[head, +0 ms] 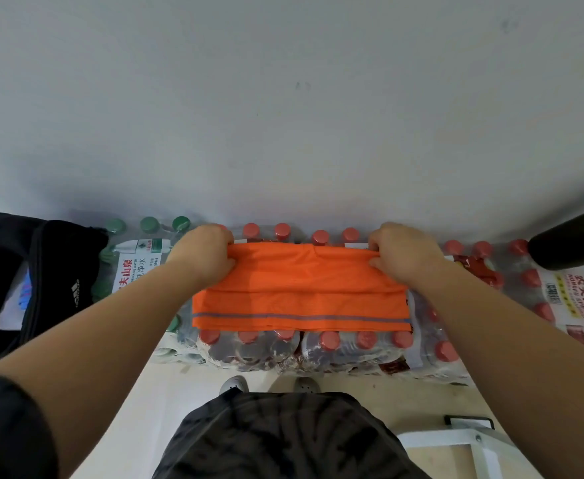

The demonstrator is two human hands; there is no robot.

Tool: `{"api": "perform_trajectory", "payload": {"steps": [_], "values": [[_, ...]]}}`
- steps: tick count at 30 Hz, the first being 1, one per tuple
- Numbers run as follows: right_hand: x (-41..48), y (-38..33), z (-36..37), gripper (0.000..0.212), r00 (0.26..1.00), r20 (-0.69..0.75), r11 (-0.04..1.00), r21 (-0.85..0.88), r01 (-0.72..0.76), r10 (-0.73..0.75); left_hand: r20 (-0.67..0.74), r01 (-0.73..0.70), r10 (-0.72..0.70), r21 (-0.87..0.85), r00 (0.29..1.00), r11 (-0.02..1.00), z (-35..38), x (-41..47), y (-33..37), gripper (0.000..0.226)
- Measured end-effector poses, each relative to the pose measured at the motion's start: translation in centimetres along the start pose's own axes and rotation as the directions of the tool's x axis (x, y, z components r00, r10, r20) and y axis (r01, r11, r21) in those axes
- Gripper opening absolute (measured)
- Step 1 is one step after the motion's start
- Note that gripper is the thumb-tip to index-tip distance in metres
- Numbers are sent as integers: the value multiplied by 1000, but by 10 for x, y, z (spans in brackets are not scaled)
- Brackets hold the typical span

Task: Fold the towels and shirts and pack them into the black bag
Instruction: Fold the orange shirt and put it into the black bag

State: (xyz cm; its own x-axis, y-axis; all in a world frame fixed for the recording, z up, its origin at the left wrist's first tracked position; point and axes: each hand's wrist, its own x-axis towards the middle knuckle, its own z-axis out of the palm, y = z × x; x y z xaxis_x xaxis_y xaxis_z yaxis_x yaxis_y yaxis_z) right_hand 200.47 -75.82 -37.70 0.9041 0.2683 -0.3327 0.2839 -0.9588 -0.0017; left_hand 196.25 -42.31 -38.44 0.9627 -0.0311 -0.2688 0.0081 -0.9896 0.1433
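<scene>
The orange shirt, part folded, lies on shrink-wrapped bottle packs. Left hand and right hand pinch its far corners. The black bag, left of the left hand, awaits it; packing remains.

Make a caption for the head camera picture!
Left hand and right hand pinch the orange cloth lying on water-bottle packs.
</scene>
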Motion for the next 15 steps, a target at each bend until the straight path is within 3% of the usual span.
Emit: {"api": "perform_trajectory", "payload": {"steps": [5, 8, 12, 15], "values": [[-16, 1, 1, 12, 962, -273, 1000, 6, 20, -18, -277, -4, -13, -62, 961, 998, -1, -17, -5, 18], [-45, -1, 14, 17, 900, -422, 993, -84, 82, -110, -358, -77, 62, -30, 932, 997, 12, -41, -10, 19], [-82, -9, 33, 29, 890, -428, 987, -103, 123, -156, -335, -134, 138, 36, 932, 990, 35, -75, -17, 11], [-99, -12, 49, 27, 916, -366, 986, -88, 140, -163, -311, -174, 186, 65, 932, 983, 47, -92, -20, 25]]}}
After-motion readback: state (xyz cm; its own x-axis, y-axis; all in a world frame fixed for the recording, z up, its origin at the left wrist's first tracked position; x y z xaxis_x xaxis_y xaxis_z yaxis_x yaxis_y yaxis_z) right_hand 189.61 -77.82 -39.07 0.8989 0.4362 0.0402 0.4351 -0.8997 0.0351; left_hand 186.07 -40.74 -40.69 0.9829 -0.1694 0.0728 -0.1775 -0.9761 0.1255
